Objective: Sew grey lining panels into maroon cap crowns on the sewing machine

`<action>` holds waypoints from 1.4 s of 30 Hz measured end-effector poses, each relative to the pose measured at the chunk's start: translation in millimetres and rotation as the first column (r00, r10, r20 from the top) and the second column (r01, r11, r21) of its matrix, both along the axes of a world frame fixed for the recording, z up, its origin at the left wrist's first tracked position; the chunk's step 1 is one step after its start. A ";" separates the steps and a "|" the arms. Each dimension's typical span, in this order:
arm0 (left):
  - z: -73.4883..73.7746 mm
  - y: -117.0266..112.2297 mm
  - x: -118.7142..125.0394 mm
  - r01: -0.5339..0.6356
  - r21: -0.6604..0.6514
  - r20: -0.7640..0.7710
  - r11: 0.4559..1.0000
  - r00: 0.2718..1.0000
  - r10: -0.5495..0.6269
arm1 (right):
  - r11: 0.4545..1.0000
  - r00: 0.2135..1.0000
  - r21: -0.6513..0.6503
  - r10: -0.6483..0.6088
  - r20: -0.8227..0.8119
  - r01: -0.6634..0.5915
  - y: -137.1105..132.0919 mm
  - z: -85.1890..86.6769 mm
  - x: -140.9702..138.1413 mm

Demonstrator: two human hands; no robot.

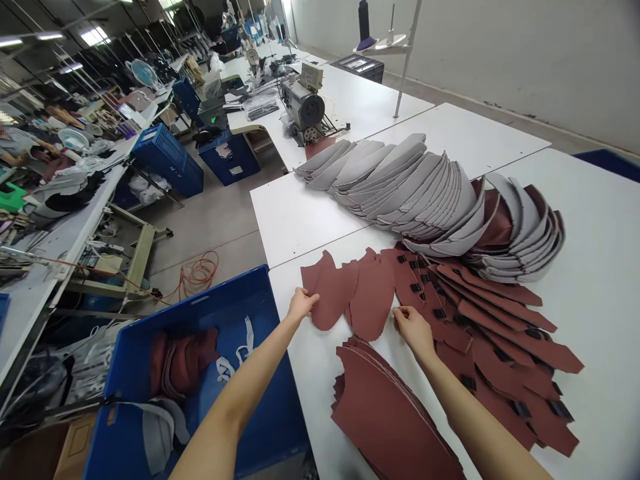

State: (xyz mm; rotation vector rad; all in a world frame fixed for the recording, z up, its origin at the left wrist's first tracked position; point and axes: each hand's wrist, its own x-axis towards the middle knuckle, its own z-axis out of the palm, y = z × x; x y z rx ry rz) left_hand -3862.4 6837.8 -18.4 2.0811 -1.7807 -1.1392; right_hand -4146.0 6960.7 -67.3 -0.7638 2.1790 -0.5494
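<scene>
My left hand (301,305) pinches the near edge of a dark red fabric piece (330,290) lying flat on the white table (600,280). My right hand (413,328) rests with curled fingers at the edge of a second dark red piece (373,300) beside it. Close to me lies a stack of larger dark red pieces (390,413). To the right, several narrow dark red strips with black tabs (500,333) fan out. Behind them runs a long row of overlapping grey curved pieces (415,187).
A blue crate (235,313) with dark red and white pieces stands left of the table by my arm. A sewing machine (303,107) sits on the far table. Other blue crates (167,157), an orange cable (197,273) and a cluttered bench lie left.
</scene>
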 end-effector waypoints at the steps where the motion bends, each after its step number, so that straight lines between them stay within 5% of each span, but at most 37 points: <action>1: -2.4 4.1 -1.0 -0.027 -0.019 0.033 0.999 0.999 0.028 | 1.000 1.000 -0.010 -0.007 0.010 0.007 0.6 -1.2 0.8; 5: -6.2 -1.2 -25.3 -0.089 -0.113 0.146 0.990 0.984 0.106 | 0.998 0.999 -0.053 -0.030 0.043 0.033 3.2 -7.6 5.2; 10: -6.9 -26.3 -50.5 -0.101 -0.070 0.200 0.992 0.973 0.113 | 0.996 0.998 -0.082 -0.021 0.062 0.026 5.7 -15.8 3.7; 20: 2.6 -44.4 -4.6 -0.205 -0.085 0.182 0.975 0.959 0.218 | 0.990 0.989 -0.117 -0.069 0.127 0.085 10.5 -15.2 1.9; 25: 43.8 -51.5 -7.1 -0.110 -0.240 -0.067 0.964 0.993 0.097 | 0.984 0.982 -0.137 -0.089 0.169 0.113 10.0 -12.5 1.9; 28: 77.2 -57.2 -29.7 -0.090 -0.320 -0.272 0.943 0.962 0.000 | 0.978 0.968 -0.148 -0.113 0.225 0.148 9.9 -10.3 2.9; 30: 86.8 -54.9 -52.4 -0.066 -0.307 -0.392 0.949 0.918 -0.062 | 0.969 0.951 -0.158 -0.140 0.274 0.188 9.4 -8.1 4.7; 32: 79.6 -44.8 -75.6 -0.030 -0.242 -0.470 0.970 0.878 -0.090 | 0.958 0.926 -0.165 -0.170 0.336 0.236 9.3 -5.0 6.2; 35: 45.5 -20.5 -97.3 0.024 -0.071 -0.490 0.997 0.870 -0.055 | 0.941 0.881 -0.165 -0.202 0.427 0.296 10.3 0.4 6.0; 39: 2.1 -1.4 -98.2 -0.004 0.075 -0.409 0.997 0.912 0.034 | 0.932 0.842 -0.146 -0.223 0.490 0.332 5.3 5.1 5.1; 42: -11.3 -6.9 -101.5 -0.034 0.157 -0.408 0.987 0.908 0.096 | 0.927 0.835 -0.149 -0.230 0.500 0.344 -12.5 6.0 10.6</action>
